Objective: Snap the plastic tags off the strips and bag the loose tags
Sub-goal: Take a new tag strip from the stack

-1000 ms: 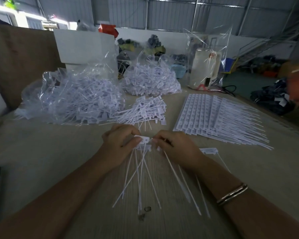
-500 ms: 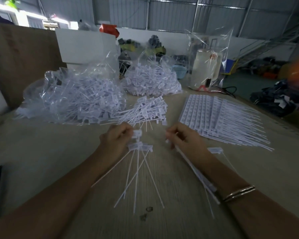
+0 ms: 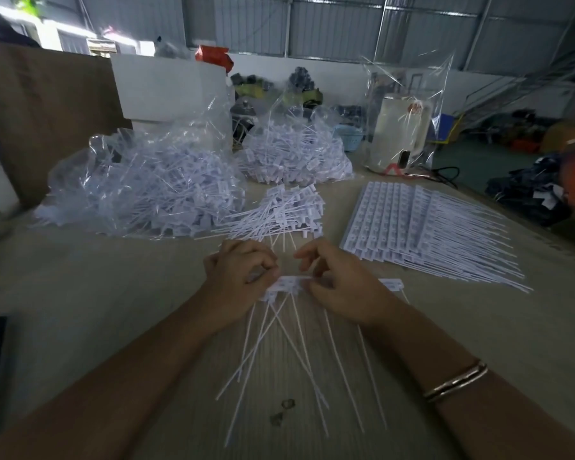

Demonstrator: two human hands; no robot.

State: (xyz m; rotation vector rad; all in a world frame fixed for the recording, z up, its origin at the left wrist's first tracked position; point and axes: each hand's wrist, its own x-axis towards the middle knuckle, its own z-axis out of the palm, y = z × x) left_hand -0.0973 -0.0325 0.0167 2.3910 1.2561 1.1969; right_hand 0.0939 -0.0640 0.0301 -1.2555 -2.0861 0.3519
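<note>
A pale wood-grain surface (image 3: 80, 293) fills the foreground. Grey corrugated metal walls (image 3: 329, 24) rise beyond, with bright daylit windows (image 3: 63, 38) far left and a dark green floor (image 3: 462, 164) right.

Matt white plastic tags (image 3: 287, 285) on pale, matt wood-grain table (image 3: 80, 293); glossy, crinkled clear plastic bags (image 3: 136, 184) behind tags; shiny metal bangle (image 3: 457, 385) near tags; corrugated metal wall (image 3: 329, 24) beyond table.

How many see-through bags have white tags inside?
2: a big clear bag of tags at far left, and a smaller clear bag of tags behind the loose pile. More may be hidden.
</note>
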